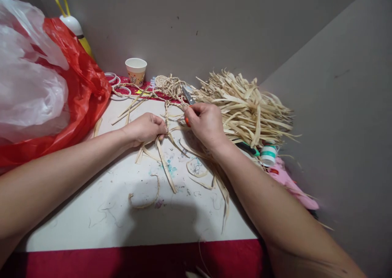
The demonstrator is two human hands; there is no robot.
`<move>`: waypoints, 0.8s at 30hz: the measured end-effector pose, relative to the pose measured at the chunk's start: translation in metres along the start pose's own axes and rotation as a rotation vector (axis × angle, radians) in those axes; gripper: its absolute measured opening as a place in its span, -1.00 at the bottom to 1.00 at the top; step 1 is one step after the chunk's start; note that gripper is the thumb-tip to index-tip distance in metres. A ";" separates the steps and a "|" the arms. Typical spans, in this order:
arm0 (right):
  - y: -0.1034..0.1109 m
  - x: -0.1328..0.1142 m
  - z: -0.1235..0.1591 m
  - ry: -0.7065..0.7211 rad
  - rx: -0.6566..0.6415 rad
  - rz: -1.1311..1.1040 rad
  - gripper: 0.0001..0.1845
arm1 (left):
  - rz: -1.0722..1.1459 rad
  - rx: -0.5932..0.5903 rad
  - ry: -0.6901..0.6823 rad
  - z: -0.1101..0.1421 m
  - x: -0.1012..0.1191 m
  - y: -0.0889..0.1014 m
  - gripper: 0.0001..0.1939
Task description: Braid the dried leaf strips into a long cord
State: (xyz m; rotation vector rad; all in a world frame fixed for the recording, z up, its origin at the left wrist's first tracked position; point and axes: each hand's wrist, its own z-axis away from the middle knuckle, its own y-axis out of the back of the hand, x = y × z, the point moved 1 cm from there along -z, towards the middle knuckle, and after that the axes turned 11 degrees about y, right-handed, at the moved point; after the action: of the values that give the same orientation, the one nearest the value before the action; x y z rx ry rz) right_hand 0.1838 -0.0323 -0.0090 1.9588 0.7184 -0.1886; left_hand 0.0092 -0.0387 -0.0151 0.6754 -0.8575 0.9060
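Your left hand (150, 127) is closed to a pinch, thumb and fingers pressed together on the lower end of a thin straw braid (166, 113), which runs up from your fingertips over the white table (79, 214) towards its far edge. Loose ends spread out below that pinch, among them a flat straw strip (167, 169) slanting down to the right. Your right hand (206, 120) is curled nearly closed around the orange handle of the scissors (188, 95), their blades pointing up and away from you; you can't tell from here whether they are lifted off the table. Just beyond the blades sits a tangle of braided cord (170, 86), with a big bundle of dry straw (248, 106) to its right. A paper cup (136, 74) stands upright at the back, near some white rings (121, 94). Nearer you lies a short curved cord (145, 207). On your left bulges a red plastic bag (88, 86); past your right forearm is a white-and-green spool (268, 155).
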 end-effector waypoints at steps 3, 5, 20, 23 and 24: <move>-0.008 -0.004 0.000 -0.108 -0.069 -0.246 -0.70 | -0.024 0.010 -0.010 -0.001 -0.001 0.000 -0.76; -0.016 -0.007 0.001 -0.224 -0.270 -0.439 -0.64 | -0.025 0.017 -0.024 -0.002 -0.001 0.000 -0.76; -0.025 -0.022 -0.002 -0.700 -0.264 -1.105 -0.75 | 0.189 0.076 0.069 0.001 0.003 -0.006 -0.74; -0.024 -0.018 -0.003 -0.729 -0.297 -1.190 -0.76 | 0.219 0.092 0.070 0.002 0.003 -0.006 -0.77; -0.024 -0.017 -0.004 -0.742 -0.326 -1.223 -0.76 | 0.226 0.098 0.073 0.003 0.003 -0.007 -0.79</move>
State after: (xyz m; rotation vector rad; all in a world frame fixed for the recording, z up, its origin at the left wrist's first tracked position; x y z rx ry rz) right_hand 0.1561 -0.0281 -0.0183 0.7934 1.2199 -1.3431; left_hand 0.0153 -0.0431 -0.0123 0.6338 -0.8391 1.1755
